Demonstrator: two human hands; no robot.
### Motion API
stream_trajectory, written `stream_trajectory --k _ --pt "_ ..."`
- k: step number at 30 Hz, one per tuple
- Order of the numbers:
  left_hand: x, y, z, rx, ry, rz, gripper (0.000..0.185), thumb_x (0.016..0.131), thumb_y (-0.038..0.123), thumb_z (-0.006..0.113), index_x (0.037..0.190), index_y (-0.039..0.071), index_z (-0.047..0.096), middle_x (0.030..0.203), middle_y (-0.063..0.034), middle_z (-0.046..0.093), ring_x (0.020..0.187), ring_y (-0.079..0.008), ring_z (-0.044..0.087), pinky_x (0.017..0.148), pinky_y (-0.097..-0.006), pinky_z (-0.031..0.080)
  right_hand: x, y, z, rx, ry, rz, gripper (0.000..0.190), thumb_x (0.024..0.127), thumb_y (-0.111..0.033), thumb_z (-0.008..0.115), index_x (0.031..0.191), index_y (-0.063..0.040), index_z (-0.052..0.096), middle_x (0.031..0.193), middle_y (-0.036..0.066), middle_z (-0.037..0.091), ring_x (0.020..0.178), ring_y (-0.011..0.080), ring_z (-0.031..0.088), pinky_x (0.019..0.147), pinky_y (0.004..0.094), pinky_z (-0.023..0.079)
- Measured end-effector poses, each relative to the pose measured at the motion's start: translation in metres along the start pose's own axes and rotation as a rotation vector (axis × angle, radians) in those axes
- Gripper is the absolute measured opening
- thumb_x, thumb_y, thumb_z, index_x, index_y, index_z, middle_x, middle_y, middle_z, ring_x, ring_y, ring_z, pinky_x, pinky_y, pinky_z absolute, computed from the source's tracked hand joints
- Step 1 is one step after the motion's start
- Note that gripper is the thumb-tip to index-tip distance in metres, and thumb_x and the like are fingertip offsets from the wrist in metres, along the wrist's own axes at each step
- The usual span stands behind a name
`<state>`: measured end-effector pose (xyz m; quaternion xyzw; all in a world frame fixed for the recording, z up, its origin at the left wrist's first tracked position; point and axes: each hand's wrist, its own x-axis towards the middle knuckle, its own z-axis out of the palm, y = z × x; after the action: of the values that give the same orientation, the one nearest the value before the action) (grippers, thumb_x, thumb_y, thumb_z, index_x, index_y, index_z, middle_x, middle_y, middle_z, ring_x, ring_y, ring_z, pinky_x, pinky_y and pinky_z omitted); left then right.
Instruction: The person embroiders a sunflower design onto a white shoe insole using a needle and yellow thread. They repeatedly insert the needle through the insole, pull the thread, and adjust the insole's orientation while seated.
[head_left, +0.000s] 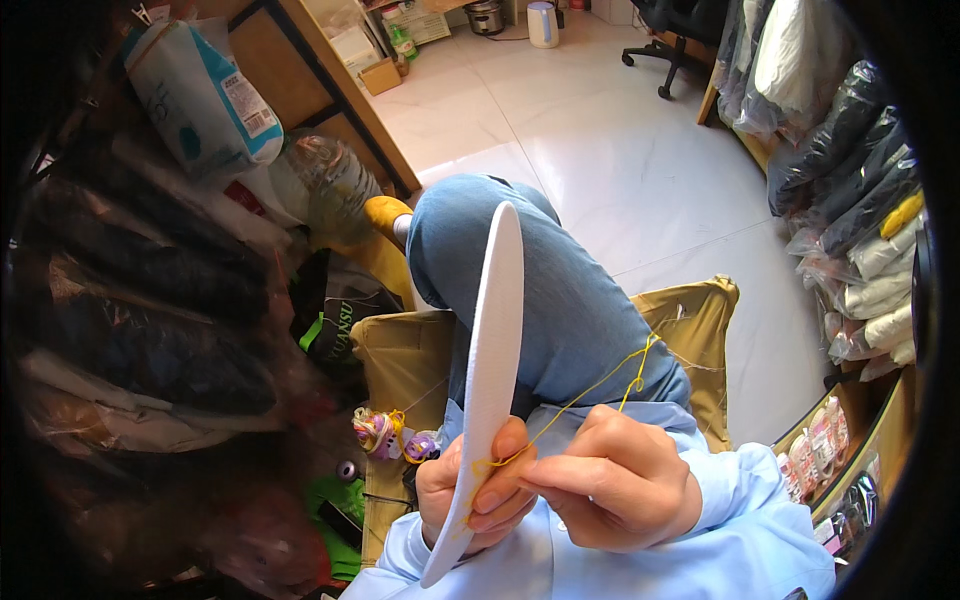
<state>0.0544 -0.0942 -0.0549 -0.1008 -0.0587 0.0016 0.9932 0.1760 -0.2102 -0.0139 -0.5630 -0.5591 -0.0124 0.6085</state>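
My left hand (495, 487) grips a white insole-shaped sheet (495, 337) by its lower part, thumb on one side and fingers on the other. The sheet is seen nearly edge-on. Yellow stitches show on it beside my fingers. A yellow thread (592, 384) runs from there to my right thigh, where it loops back toward my right hand. My right hand (622, 480) is just to the right of the sheet, thumb and index finger pinched together at the left hand's fingertips. Whether a needle is between them cannot be seen.
A bundle of coloured yarn (379, 435) lies on the tan cloth seat (409, 345) at left. Bagged garments (847, 142) hang at right, and more wrapped items stand at left. A wheeled office chair (671, 52) and an electric kettle (542, 26) are farther off.
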Motion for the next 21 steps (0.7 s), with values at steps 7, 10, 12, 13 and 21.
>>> stream_trajectory --k 7,10,12,13,21 --pt "-0.0025 -0.0014 -0.0019 -0.06 0.022 -0.007 0.028 0.095 0.024 0.06 0.102 0.002 0.044 0.068 -0.01 0.054 0.042 -0.0131 0.048 0.041 -0.0225 0.042 -0.0009 -0.0006 0.0035 -0.03 0.023 0.001 0.036 0.062 0.006 0.084 0.095 -0.003 0.072 0.071 0.004 0.054 0.049 0.0136 0.047 0.043 0.0258 0.035" --pt "-0.0023 -0.0013 -0.0018 -0.037 0.03 0.007 0.029 0.095 0.025 0.06 0.102 0.002 0.045 0.068 -0.0098 0.054 0.042 -0.0125 0.048 0.04 -0.022 0.042 -0.0019 0.0006 0.0033 -0.049 0.012 -0.012 0.036 0.062 0.006 0.083 0.095 -0.003 0.072 0.071 0.004 0.053 0.049 0.0136 0.046 0.043 0.026 0.034" --pt "-0.0022 -0.0009 -0.0009 -0.007 0.041 0.006 0.03 0.095 0.026 0.06 0.102 0.001 0.045 0.068 -0.0095 0.054 0.042 -0.012 0.047 0.04 -0.0217 0.042 -0.0023 0.0009 0.0026 -0.053 -0.007 -0.016 0.037 0.061 0.006 0.083 0.096 -0.002 0.072 0.07 0.004 0.052 0.049 0.0135 0.046 0.042 0.0261 0.034" --pt "-0.0021 -0.0007 -0.0002 -0.017 0.039 -0.001 0.03 0.095 0.026 0.06 0.102 0.001 0.045 0.067 -0.0093 0.054 0.042 -0.0118 0.047 0.04 -0.0216 0.041 -0.0023 0.0009 0.0022 -0.056 -0.012 -0.021 0.037 0.061 0.006 0.083 0.096 -0.002 0.072 0.07 0.004 0.052 0.049 0.0134 0.045 0.042 0.0262 0.033" --pt "-0.0015 0.0001 0.0013 0.002 0.036 -0.018 0.03 0.096 0.027 0.057 0.102 0.001 0.045 0.068 -0.0087 0.053 0.043 -0.0115 0.045 0.041 -0.0215 0.041 -0.0009 0.0003 0.0019 -0.066 -0.025 -0.036 0.037 0.061 0.006 0.082 0.096 -0.002 0.072 0.07 0.003 0.05 0.048 0.013 0.043 0.041 0.0263 0.032"
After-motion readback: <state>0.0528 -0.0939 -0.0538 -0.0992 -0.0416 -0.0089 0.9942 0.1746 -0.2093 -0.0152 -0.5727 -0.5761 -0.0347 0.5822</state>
